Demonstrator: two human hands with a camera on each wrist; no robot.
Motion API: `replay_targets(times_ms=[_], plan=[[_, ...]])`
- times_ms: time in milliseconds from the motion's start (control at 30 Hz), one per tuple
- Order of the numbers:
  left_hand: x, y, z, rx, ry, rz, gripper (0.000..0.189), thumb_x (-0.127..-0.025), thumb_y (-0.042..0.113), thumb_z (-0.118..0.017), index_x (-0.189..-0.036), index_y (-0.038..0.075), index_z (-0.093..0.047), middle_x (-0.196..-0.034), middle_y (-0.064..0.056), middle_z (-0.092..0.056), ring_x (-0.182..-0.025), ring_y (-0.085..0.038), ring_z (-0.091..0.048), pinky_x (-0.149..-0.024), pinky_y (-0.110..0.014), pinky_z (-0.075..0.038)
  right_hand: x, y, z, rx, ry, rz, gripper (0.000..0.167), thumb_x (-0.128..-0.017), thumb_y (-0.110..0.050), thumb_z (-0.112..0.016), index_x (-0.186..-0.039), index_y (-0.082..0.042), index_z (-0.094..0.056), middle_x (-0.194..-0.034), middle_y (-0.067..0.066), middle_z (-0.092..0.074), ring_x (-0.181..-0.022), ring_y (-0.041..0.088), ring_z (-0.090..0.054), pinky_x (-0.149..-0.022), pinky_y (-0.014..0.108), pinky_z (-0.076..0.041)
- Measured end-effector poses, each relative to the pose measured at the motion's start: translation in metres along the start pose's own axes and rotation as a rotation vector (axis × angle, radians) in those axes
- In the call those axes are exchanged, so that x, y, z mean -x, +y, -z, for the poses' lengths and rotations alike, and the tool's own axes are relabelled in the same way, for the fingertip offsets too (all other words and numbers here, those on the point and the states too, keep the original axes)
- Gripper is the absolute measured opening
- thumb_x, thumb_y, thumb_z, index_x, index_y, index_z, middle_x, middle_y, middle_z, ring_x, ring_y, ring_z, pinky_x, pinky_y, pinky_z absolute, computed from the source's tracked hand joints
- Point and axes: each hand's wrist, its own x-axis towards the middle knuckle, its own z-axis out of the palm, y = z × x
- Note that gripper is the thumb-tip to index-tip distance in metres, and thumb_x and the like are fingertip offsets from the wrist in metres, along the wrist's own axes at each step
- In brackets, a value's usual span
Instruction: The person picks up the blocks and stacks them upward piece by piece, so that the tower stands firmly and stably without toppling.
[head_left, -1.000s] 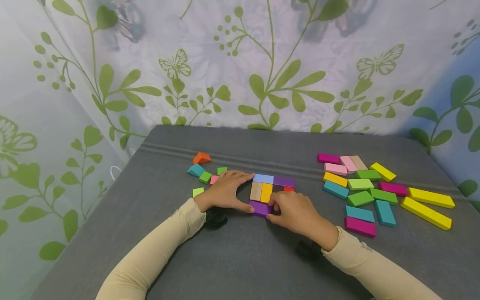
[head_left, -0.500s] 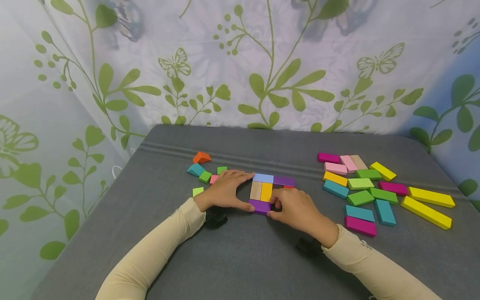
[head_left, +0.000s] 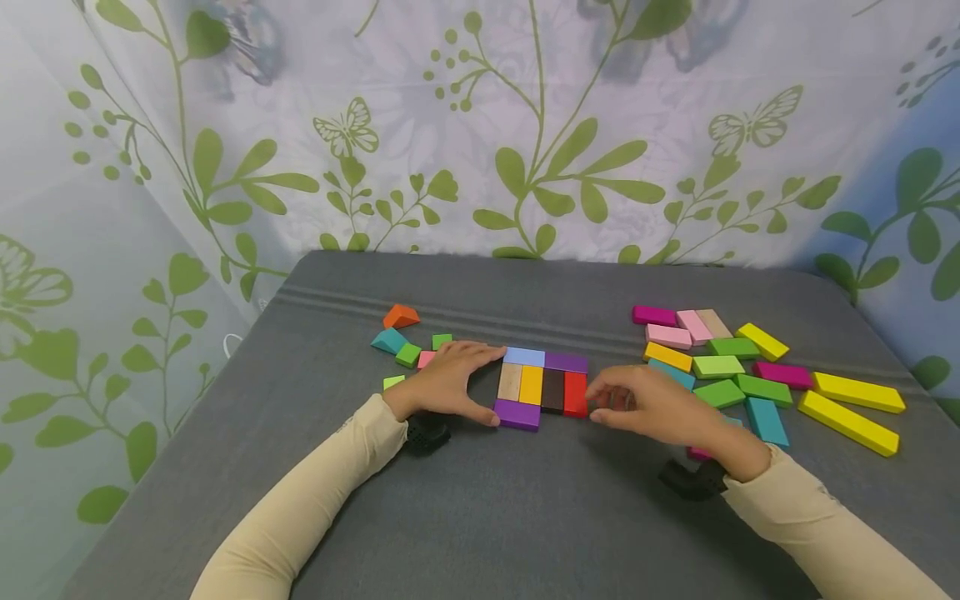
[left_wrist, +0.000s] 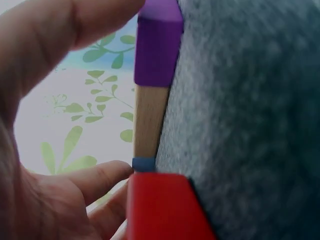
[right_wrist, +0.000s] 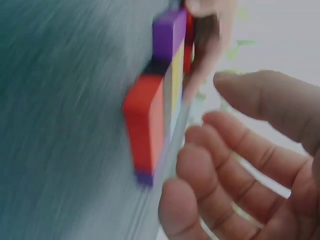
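Coloured wooden blocks lie in a flat cluster: light blue [head_left: 525, 357] and dark purple [head_left: 566, 362] behind, then plain wood [head_left: 509, 382], yellow [head_left: 531, 385], dark brown [head_left: 552, 390] and red [head_left: 575, 393] side by side. A bright purple block [head_left: 517, 414] lies in front. My left hand [head_left: 450, 379] spans the cluster's left side, thumb at the bright purple block and fingertip at the light blue one. Another red block [left_wrist: 162, 207] shows close in the left wrist view. Just right of the cluster, my right hand [head_left: 652, 404] has loosely bent fingers and holds nothing.
Several loose blocks lie on the grey table [head_left: 480, 517] at the right, including long yellow blocks [head_left: 847, 422] and magenta ones [head_left: 655, 316]. Left of my left hand are smaller pieces: orange [head_left: 401, 316], teal [head_left: 389, 340] and green [head_left: 408, 355]. A patterned curtain [head_left: 420, 125] hangs behind.
My right hand has let go at the cluster's front and moved right, uncovering the dark brown and red blocks. My left hand stays in nearly the same place.
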Motion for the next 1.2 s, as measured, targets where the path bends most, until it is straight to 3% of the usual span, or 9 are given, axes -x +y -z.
replay_targets(times_ms=[267,400,667,933,1200], plan=[[0.001,0.000,0.002,0.047,-0.011,-0.009,0.108,-0.081,0.046,-0.087,-0.169,0.007,-0.037,-0.169,-0.017,-0.043,-0.156,-0.042,-0.032,-0.128,-0.064,-0.015,0.046,0.050,0.035,-0.010,0.011,0.088,0.020,-0.096,-0.003,-0.082,-0.115,-0.005,-0.075,-0.099,-0.005,-0.075,-0.084,0.003,-0.066,-0.070,0.026,-0.058],[0.001,-0.001,0.002,0.044,-0.008,-0.009,0.108,-0.081,0.046,-0.087,-0.168,0.007,-0.038,-0.169,-0.018,-0.043,-0.156,-0.042,-0.032,-0.128,-0.064,-0.015,0.068,0.070,0.047,0.025,0.006,0.066,0.022,-0.094,0.002,-0.081,-0.113,-0.006,-0.075,-0.102,-0.002,-0.075,-0.090,0.000,-0.065,-0.070,0.026,-0.058],[0.000,-0.001,0.001,0.023,-0.005,-0.013,0.107,-0.081,0.047,-0.085,-0.168,0.006,-0.038,-0.169,-0.019,-0.043,-0.156,-0.042,-0.032,-0.128,-0.063,-0.016,0.100,0.092,0.059,0.082,-0.018,0.025,0.023,-0.087,0.004,-0.086,-0.106,-0.003,-0.076,-0.099,-0.012,-0.074,-0.079,0.000,-0.060,-0.064,0.025,-0.054],[0.000,0.000,0.002,0.014,-0.002,-0.014,0.107,-0.081,0.047,-0.086,-0.168,0.007,-0.039,-0.169,-0.018,-0.043,-0.156,-0.042,-0.033,-0.127,-0.064,-0.017,0.117,0.099,0.063,0.127,-0.114,-0.110,0.020,-0.086,-0.013,-0.092,-0.101,-0.009,-0.078,-0.089,-0.023,-0.063,-0.075,-0.002,-0.054,-0.063,0.024,-0.052],[0.000,-0.001,0.001,0.012,-0.003,-0.019,0.107,-0.081,0.047,-0.086,-0.168,0.006,-0.039,-0.169,-0.017,-0.043,-0.156,-0.041,-0.033,-0.127,-0.063,-0.017,0.111,0.088,0.049,0.207,-0.092,-0.081,0.029,-0.082,-0.018,-0.095,-0.105,-0.013,-0.078,-0.095,-0.019,-0.062,-0.078,-0.004,-0.049,-0.064,0.024,-0.050]])
